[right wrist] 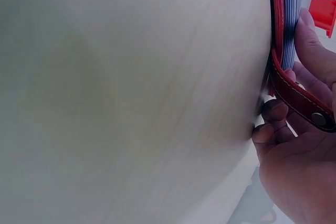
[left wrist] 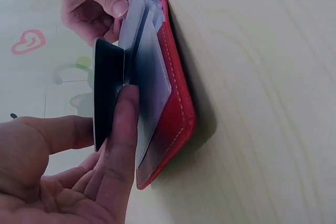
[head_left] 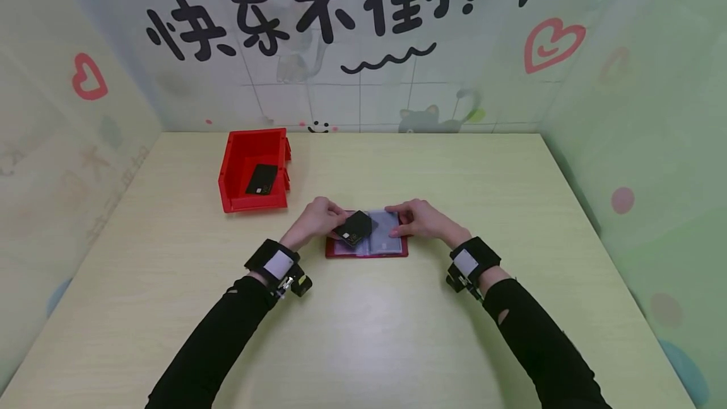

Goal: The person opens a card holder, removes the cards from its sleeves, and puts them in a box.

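Observation:
A red card holder (head_left: 366, 256) lies spread on the table, its clear plastic sleeves (head_left: 387, 232) facing up. Between thumb and fingers, my left hand (head_left: 321, 216) pinches a black card (head_left: 356, 228) over the left-side sleeves. In the left wrist view that card (left wrist: 105, 87) is tilted on edge, close to a clear sleeve (left wrist: 153, 80). My right hand (head_left: 426, 219) grips the holder's right side. The right wrist view has its thumb (right wrist: 310, 38) on the stacked sleeves and its fingers near a red strap (right wrist: 296, 95) with a metal snap.
A red bin (head_left: 255, 202) stands at the back left of the table, with a black card (head_left: 262, 179) inside. Printed cloth walls (head_left: 352, 100) border the pale wooden table (head_left: 363, 320) at the back and sides.

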{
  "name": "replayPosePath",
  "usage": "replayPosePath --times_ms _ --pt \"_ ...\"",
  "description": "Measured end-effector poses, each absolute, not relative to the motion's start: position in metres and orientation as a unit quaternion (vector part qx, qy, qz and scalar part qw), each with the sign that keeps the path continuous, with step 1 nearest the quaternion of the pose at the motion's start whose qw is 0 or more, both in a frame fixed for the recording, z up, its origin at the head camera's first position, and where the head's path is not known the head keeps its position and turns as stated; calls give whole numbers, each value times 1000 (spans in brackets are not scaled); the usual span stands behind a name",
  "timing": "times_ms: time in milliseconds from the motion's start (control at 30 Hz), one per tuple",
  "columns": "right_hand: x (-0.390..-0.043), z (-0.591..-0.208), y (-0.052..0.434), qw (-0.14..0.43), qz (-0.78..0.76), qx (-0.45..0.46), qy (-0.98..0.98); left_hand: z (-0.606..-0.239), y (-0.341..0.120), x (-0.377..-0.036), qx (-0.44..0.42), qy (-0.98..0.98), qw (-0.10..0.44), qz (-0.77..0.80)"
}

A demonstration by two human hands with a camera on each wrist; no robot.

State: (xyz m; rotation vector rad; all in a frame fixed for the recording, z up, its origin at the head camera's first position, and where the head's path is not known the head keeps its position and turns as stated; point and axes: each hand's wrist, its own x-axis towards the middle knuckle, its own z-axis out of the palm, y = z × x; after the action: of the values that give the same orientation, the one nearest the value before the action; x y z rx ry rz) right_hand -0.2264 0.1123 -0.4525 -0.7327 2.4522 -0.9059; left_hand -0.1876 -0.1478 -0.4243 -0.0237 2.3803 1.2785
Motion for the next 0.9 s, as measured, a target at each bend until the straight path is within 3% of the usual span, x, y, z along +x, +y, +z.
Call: replayPosePath --times_ms 333,667,900 --pt "-226 -453 113 213 -326 -262 883 -419 -161 -183 17 849 226 478" --pt "-224 -452 114 213 -324 -262 884 -409 -190 -184 4 814 194 547" --pt "-223 -453 113 215 -325 -256 885 -392 -218 -182 -15 817 140 559"
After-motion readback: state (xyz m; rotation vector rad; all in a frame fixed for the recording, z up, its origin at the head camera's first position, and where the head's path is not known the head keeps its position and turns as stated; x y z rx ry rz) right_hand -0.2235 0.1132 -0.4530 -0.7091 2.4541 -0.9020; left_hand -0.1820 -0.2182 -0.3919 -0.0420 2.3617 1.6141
